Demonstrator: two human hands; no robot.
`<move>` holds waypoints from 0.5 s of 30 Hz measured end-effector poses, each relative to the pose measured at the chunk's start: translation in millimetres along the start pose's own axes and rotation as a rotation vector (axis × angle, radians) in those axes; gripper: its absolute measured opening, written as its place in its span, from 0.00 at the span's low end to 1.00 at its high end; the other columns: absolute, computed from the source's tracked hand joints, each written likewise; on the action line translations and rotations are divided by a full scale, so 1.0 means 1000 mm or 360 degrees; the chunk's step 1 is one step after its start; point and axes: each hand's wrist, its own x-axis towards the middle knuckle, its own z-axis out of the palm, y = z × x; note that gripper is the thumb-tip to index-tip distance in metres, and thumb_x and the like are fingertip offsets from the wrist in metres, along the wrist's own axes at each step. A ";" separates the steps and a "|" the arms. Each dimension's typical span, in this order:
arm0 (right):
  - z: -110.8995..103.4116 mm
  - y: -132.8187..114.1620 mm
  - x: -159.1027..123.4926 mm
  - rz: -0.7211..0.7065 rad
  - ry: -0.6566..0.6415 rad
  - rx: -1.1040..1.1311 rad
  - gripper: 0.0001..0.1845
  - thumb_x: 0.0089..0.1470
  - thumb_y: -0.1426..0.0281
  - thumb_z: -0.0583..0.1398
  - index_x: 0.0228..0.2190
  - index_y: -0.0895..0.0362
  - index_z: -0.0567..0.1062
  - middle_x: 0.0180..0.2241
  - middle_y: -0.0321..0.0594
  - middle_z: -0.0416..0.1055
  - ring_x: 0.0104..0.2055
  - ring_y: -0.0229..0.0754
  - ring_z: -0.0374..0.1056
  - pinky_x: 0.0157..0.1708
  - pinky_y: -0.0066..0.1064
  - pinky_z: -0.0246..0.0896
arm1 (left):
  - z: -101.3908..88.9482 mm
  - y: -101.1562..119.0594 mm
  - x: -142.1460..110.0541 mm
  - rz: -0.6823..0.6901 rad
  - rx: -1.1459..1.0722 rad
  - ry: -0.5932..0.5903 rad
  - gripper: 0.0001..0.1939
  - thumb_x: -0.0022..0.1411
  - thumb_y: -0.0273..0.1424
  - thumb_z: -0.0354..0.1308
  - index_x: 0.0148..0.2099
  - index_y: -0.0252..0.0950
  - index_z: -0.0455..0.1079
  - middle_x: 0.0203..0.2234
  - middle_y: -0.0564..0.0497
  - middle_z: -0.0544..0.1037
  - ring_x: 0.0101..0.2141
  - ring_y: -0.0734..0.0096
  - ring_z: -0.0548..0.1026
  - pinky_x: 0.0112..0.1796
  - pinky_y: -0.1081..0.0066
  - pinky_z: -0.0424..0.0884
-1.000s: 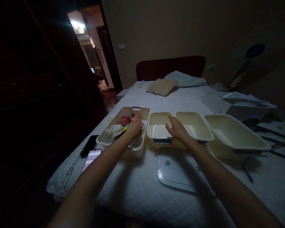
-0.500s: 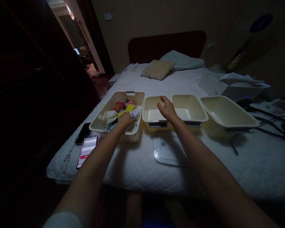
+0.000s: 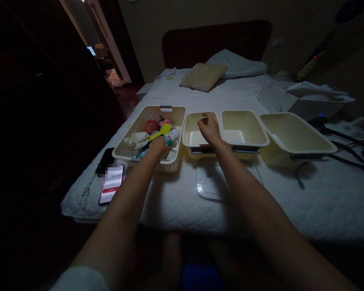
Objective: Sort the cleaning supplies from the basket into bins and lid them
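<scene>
A cream perforated basket (image 3: pixel 176 115) on the bed holds several small items: white cloth, something red, a yellow piece and a pale tube (image 3: pixel 171 136). My left hand (image 3: pixel 159 146) reaches into the basket's near right corner, fingers curled down among the items; what they hold is hidden. My right hand (image 3: pixel 208 129) hovers over the leftmost of three cream tubs (image 3: pixel 190 129), its fingers loosely curled, with nothing seen in them. The middle tub (image 3: pixel 244 127) and the large right tub (image 3: pixel 294 133) stand beside it.
A clear lid (image 3: pixel 210 182) lies on the white quilt before the tubs. Two phones (image 3: pixel 111 188) rest near the bed's left edge. Pillows (image 3: pixel 203 75) sit at the headboard; boxes, papers and cables (image 3: pixel 336 139) crowd the right side. A doorway opens far left.
The view tilted down and nearer. My left hand drew back toward the basket's near right corner. My right hand's fingers curled in over the left tub.
</scene>
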 end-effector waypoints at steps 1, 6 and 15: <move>0.000 0.000 -0.001 0.0018 -0.0019 -0.0002 0.25 0.48 0.69 0.54 0.49 0.62 0.69 0.39 0.49 0.73 0.43 0.49 0.70 0.48 0.44 0.63 | 0.000 0.000 0.000 -0.0004 0.0002 0.0007 0.31 0.56 0.43 0.61 0.56 0.27 0.64 0.52 0.33 0.74 0.52 0.50 0.73 0.48 0.65 0.69; 0.001 0.003 -0.004 0.0028 -0.0087 0.0016 0.25 0.47 0.67 0.53 0.48 0.61 0.70 0.34 0.45 0.73 0.38 0.48 0.70 0.45 0.42 0.64 | 0.000 -0.003 0.000 -0.0042 -0.0038 0.0005 0.33 0.55 0.44 0.61 0.57 0.29 0.63 0.51 0.34 0.74 0.51 0.51 0.74 0.47 0.65 0.69; 0.005 0.008 0.001 -0.0037 -0.0112 0.0111 0.19 0.48 0.66 0.54 0.40 0.61 0.75 0.36 0.48 0.75 0.39 0.47 0.71 0.45 0.43 0.65 | -0.005 -0.016 0.010 -0.0196 -0.0571 -0.0026 0.31 0.50 0.44 0.64 0.52 0.30 0.69 0.49 0.35 0.76 0.49 0.49 0.75 0.44 0.63 0.70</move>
